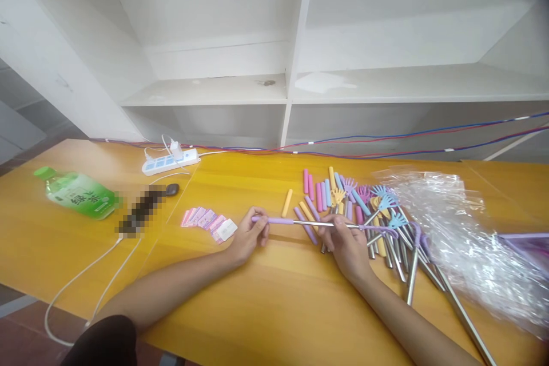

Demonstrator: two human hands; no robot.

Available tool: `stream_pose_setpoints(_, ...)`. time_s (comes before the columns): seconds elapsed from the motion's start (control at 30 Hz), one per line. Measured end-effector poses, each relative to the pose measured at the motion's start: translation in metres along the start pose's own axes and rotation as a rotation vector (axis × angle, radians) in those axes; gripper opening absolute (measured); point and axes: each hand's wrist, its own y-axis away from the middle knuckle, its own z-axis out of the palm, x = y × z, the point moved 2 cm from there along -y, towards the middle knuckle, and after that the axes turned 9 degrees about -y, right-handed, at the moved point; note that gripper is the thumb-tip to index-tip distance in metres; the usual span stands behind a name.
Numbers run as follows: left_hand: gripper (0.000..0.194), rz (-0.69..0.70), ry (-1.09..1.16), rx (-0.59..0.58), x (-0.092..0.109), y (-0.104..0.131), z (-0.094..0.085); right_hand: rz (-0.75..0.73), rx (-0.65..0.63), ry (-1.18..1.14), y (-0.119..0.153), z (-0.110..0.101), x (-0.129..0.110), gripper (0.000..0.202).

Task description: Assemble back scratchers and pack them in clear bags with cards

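Head view: rod (315, 224), qty 1, held approx. horiz. over table (257, 320), spanned btw. both hands. Purple grip at its L end, metal shaft mid., purple claw at its R end. L hand (255, 229): closed, rod's grip pinched btw. thumb & fingers. R hand (345, 243): closed, rod's shaft gripped near claw; whether pile beneath is also touched can't be told.

Tubes (318, 197), asstd. (pink, blue, yellow, purple): laid loose, mostly behind rod; a few purple/yellow crossed by it in view. Claw rods (386, 201), asstd. cols. w/ metal shafts: heaped behind & around rod's R end, partly hidden by R hand; some shafts extended fwd. of rod, to R.

Film (454, 229), clear, crumpled: placed R of rod, beyond heap. Packet, purple-edged (523, 237): far R of rod, cut by frame edge.

Cards (206, 218), pink/purple, one white on top: fanned L of rod, near L hand. Bottle (79, 191), green cap, on its side: far L of rod. Dark item (143, 211), pixelated: btw. bottle & cards, L of rod. Strip (171, 161), white, plugs inserted: behind rod, to L. Wires (364, 154), red/blue: strung well behind rod, before shelf (214, 88).
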Motion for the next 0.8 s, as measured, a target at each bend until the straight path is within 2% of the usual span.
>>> stream_pose_setpoints(0.17,0.035,0.024,0.015,0.125,-0.002,0.000,-0.003,-0.099,0.067,-0.197,-0.012,-0.005,-0.016,0.027)
stream_pose_setpoints(0.3,0.036,0.009,0.028,0.135,-0.003,-0.001,-0.004,-0.170,0.141,-0.216,-0.021,-0.019,-0.026,0.025)
stream_pose_setpoints(0.43,0.033,-0.021,0.033,0.113,-0.005,-0.002,-0.005,-0.274,0.240,0.013,-0.020,-0.034,-0.032,0.027)
stream_pose_setpoints(0.57,0.026,-0.050,0.012,0.095,-0.005,-0.001,-0.007,-0.303,0.239,0.292,-0.017,-0.046,-0.038,0.027)
stream_pose_setpoints(0.7,0.017,-0.073,-0.026,0.046,-0.002,0.002,-0.006,-0.257,0.212,0.358,-0.017,-0.050,-0.040,0.024)
stream_pose_setpoints(0.8,0.015,-0.070,-0.048,0.052,0.001,0.004,-0.005,-0.219,0.208,0.341,-0.017,-0.051,-0.037,0.025)
